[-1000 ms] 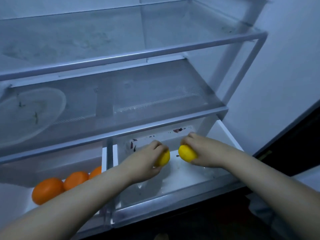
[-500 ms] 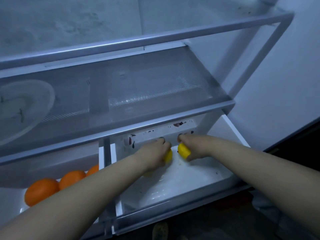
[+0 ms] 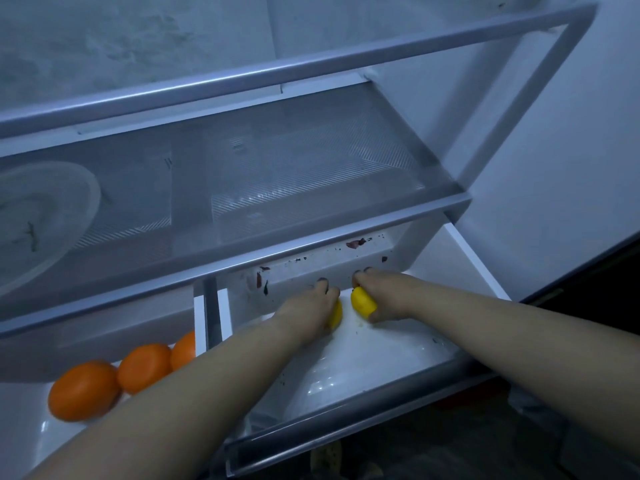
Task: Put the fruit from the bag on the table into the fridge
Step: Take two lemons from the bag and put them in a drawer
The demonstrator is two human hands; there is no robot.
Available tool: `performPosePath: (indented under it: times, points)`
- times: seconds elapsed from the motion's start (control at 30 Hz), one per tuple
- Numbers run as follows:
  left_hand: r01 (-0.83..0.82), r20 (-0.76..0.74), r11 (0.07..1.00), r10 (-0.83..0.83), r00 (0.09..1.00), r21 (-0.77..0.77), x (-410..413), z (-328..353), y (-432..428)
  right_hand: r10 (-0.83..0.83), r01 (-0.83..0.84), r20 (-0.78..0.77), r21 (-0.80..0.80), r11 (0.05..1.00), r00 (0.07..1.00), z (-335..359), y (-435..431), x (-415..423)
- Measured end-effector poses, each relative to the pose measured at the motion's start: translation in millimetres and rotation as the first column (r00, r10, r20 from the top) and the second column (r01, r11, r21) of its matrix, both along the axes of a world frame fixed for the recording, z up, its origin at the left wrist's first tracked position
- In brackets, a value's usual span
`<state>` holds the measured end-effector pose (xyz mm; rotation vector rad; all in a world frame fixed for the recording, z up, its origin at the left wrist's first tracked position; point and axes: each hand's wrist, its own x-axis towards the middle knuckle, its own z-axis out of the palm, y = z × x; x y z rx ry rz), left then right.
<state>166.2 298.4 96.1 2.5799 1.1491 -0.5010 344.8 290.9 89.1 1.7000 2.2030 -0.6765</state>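
Dim fridge interior (image 3: 571, 168) fills the view, with two glass shelves (image 3: 277, 188) above a pair of pulled-out drawers. Inside the right drawer (image 3: 363, 362) both hands reach to the back: the left hand (image 3: 304, 310) is curled over a yellow fruit (image 3: 336, 315), the right hand (image 3: 384, 292) clasps another yellow fruit (image 3: 362, 301). Both fruits sit just beside each other. Three oranges (image 3: 142, 367) lie in the left drawer (image 3: 31, 427)

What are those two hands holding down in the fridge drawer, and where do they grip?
Each holds a yellow fruit. The left hand covers its fruit from above; the right hand wraps the other fruit around its middle.
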Motion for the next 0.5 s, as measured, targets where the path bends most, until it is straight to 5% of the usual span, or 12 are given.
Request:
performPosePath:
  times: [0.5]
  points:
    - [0.020, 0.023, 0.998, -0.021, 1.000, 0.053, -4, 1, -3, -0.012, 0.012, 0.000, -0.062, 0.998, 1.000, 6, 3, -5]
